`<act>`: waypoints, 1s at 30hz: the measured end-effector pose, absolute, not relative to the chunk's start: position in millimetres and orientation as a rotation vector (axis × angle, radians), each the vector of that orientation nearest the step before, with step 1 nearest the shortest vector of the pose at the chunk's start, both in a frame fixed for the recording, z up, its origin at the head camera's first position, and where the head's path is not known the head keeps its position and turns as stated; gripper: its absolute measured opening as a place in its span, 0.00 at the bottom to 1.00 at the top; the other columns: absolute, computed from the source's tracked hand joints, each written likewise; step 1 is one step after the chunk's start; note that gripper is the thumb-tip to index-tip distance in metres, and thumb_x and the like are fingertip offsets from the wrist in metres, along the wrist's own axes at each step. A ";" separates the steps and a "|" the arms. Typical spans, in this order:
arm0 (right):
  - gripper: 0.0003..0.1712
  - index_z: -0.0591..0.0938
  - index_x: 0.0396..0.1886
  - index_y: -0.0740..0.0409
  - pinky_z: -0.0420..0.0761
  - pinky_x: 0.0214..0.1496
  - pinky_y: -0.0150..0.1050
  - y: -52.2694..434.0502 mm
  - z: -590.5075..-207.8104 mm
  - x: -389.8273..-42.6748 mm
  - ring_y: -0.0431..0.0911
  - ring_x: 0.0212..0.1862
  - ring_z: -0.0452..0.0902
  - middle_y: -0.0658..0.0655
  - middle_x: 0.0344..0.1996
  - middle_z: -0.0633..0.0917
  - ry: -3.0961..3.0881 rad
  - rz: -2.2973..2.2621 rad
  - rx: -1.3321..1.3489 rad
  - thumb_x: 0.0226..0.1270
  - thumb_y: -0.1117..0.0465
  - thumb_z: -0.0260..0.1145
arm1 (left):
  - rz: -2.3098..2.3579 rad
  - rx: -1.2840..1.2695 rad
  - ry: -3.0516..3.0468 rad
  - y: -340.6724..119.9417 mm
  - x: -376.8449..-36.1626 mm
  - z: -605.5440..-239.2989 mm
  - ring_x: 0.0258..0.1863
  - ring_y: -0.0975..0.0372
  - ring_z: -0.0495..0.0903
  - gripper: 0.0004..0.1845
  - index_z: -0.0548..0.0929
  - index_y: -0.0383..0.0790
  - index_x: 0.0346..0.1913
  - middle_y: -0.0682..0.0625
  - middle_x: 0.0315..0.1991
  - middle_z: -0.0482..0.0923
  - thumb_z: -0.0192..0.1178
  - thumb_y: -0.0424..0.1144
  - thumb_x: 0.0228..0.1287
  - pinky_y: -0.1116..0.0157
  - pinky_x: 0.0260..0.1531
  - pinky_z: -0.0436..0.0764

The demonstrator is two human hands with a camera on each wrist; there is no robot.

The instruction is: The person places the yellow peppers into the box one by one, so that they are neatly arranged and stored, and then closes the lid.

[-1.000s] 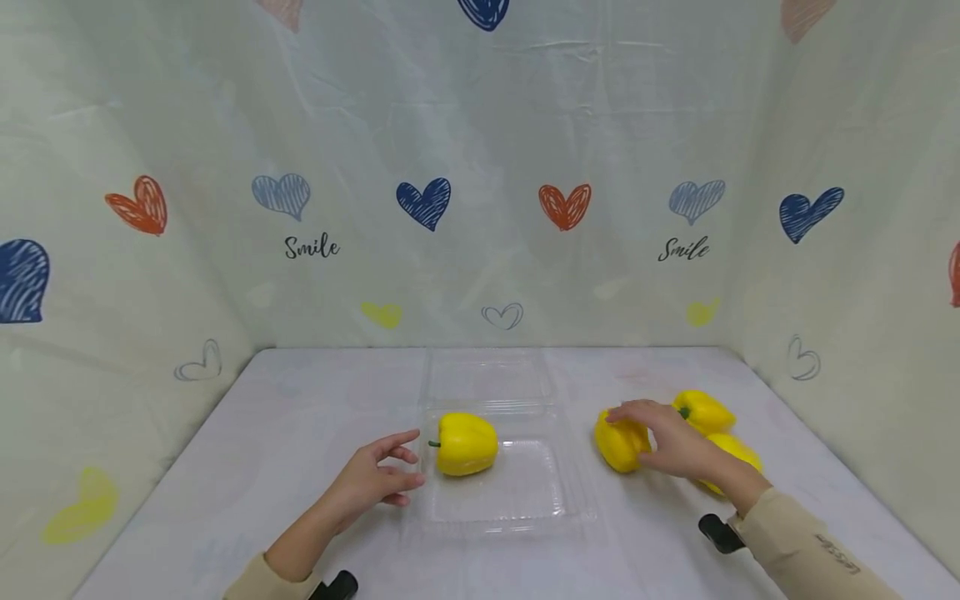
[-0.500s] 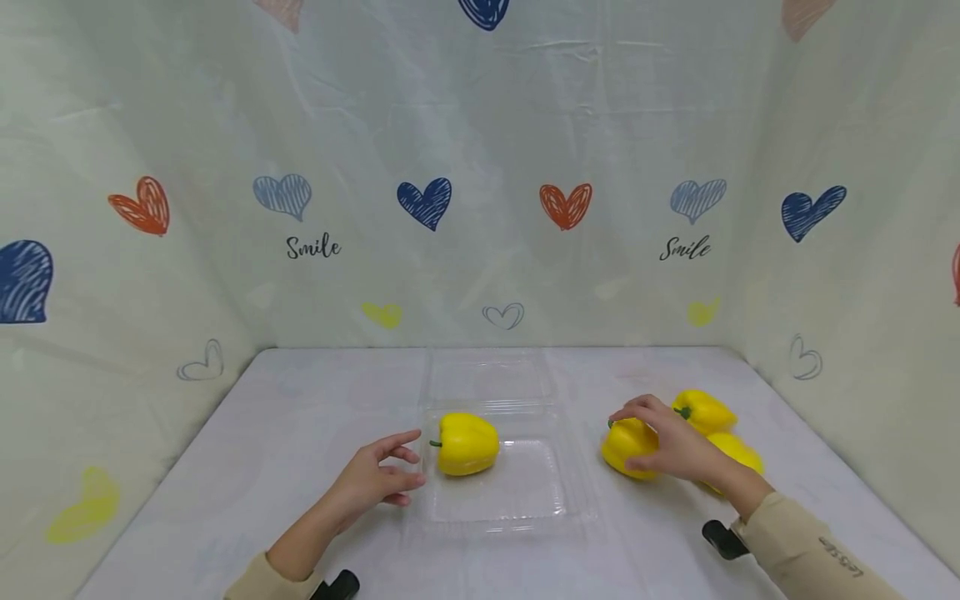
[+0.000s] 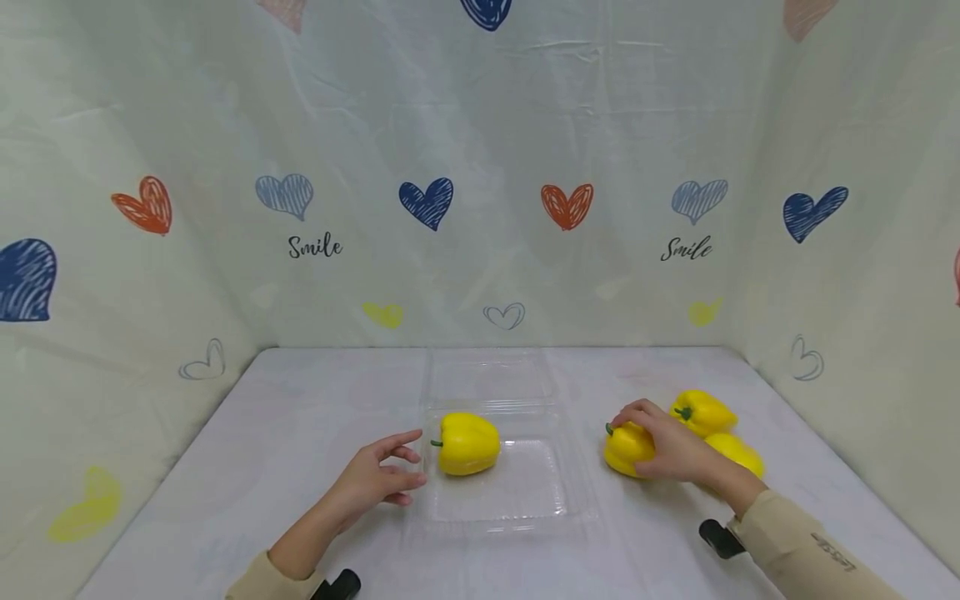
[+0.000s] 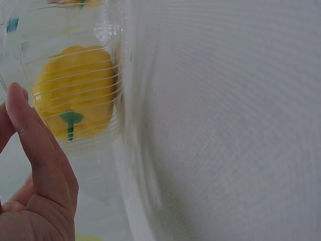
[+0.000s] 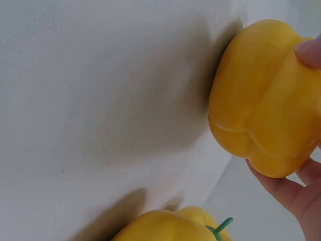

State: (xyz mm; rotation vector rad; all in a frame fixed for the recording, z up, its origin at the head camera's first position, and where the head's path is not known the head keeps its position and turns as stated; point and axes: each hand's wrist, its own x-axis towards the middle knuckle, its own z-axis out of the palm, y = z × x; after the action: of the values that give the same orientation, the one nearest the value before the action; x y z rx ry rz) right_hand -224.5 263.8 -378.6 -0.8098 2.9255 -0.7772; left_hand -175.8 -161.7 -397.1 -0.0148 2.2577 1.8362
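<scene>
A yellow bell pepper [image 3: 625, 450] is gripped by my right hand [image 3: 671, 442], its green stem pointing to the back left. In the right wrist view the thumb and fingers lie around that pepper [image 5: 261, 95], which is at or just above the table. Another yellow bell pepper [image 3: 468, 444] lies on its side in the left part of a clear plastic clamshell box [image 3: 517, 508]. My left hand [image 3: 375, 475] is at the box's left edge with relaxed fingers and holds nothing. Through the ribbed wall the left wrist view shows the boxed pepper [image 4: 75, 90].
Two more yellow bell peppers, one at the back [image 3: 703, 412] and one partly behind the right wrist [image 3: 738, 452], lie on the right of the white-covered table [image 3: 315, 392]. The box's lid [image 3: 487, 375] lies folded back behind it. A heart-printed curtain surrounds the table.
My right hand has turned the pepper it grips, so its stem now shows at the back left, and shifted it slightly right. The left hand and the box have stayed put.
</scene>
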 end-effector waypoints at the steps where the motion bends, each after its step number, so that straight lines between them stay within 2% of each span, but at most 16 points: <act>1: 0.28 0.77 0.48 0.50 0.72 0.55 0.54 263.7 -377.8 -224.8 0.52 0.50 0.70 0.55 0.52 0.70 2.920 -0.775 -0.817 0.43 0.71 0.72 | 1.837 -0.013 2.258 -161.6 -176.0 -397.5 0.26 0.56 0.76 0.37 0.67 0.37 0.66 0.43 0.45 0.70 0.69 0.31 0.51 0.60 0.29 0.83; 18: 0.30 0.76 0.48 0.54 0.73 0.53 0.54 255.1 -357.1 -226.1 0.54 0.51 0.70 0.57 0.52 0.70 2.935 -0.733 -1.007 0.41 0.73 0.71 | 1.837 -0.021 2.260 -161.2 -175.5 -397.6 0.26 0.56 0.76 0.37 0.67 0.37 0.66 0.44 0.45 0.70 0.69 0.30 0.52 0.60 0.29 0.83; 23: 0.30 0.76 0.49 0.53 0.73 0.53 0.54 251.5 -350.4 -227.4 0.57 0.52 0.70 0.58 0.54 0.70 2.950 -0.735 -1.040 0.41 0.72 0.71 | 1.826 -0.021 2.265 -160.9 -176.0 -397.0 0.25 0.57 0.75 0.36 0.67 0.37 0.66 0.44 0.45 0.71 0.69 0.31 0.52 0.60 0.30 0.83; 30: 0.30 0.77 0.49 0.51 0.76 0.51 0.51 244.9 -343.5 -229.3 0.54 0.52 0.71 0.56 0.54 0.70 2.962 -0.740 -1.110 0.41 0.71 0.71 | 1.824 -0.026 2.268 -161.3 -176.6 -397.2 0.25 0.57 0.75 0.37 0.67 0.37 0.66 0.44 0.44 0.71 0.69 0.31 0.52 0.60 0.30 0.83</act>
State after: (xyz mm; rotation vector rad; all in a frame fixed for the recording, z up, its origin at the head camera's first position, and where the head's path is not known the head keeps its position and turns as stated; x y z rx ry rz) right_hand -229.3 244.9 -343.5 -1.1104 2.9618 -0.7400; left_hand -176.6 -161.3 -397.2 -0.0258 2.2676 1.8235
